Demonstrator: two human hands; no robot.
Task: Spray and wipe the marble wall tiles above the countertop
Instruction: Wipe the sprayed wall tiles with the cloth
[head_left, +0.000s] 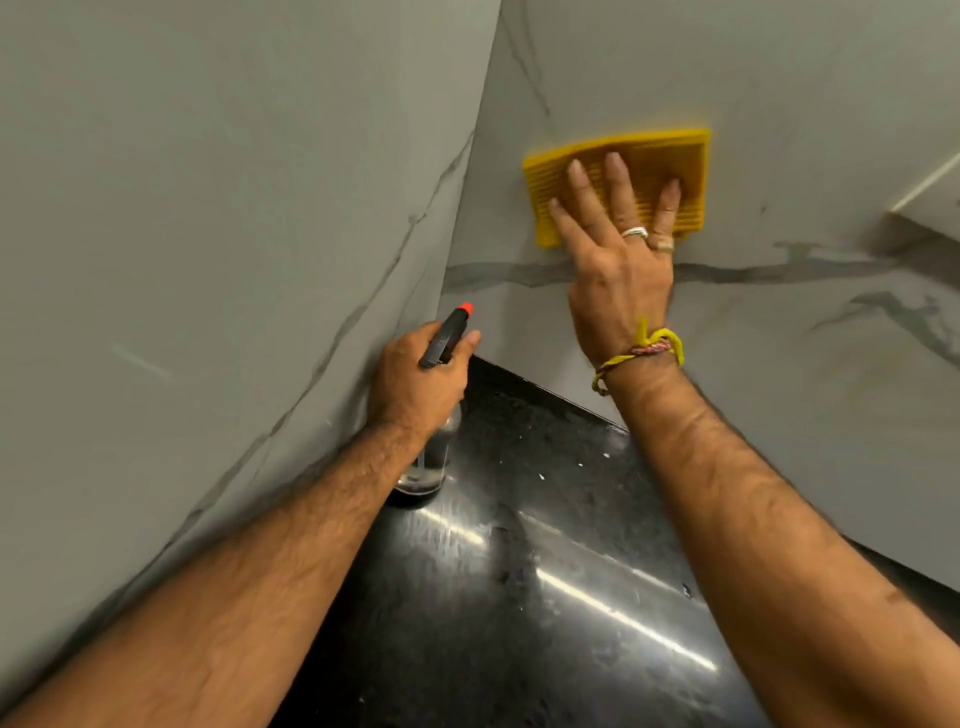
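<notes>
A kitchen corner where two pale marble wall tiles (779, 78) with grey veins meet, one running up the 9 o'clock side and one facing the viewer, above a glossy black countertop (545, 571) that reflects bright streaks of light. At 1 o'clock the right hand (615, 244), fingers spread flat, presses a yellow ribbed cloth (654, 156) against the facing tile, likely to keep even contact while wiping. Two rings and a yellow thread wristband (641, 351) show on it. Near the centre, toward 10 o'clock, the left hand (418, 379) grips the neck of a clear spray bottle (434, 457) with a black, red-tipped nozzle, apparently held ready for more spraying. The bottle's base is at or just above the counter; contact cannot be told.
</notes>
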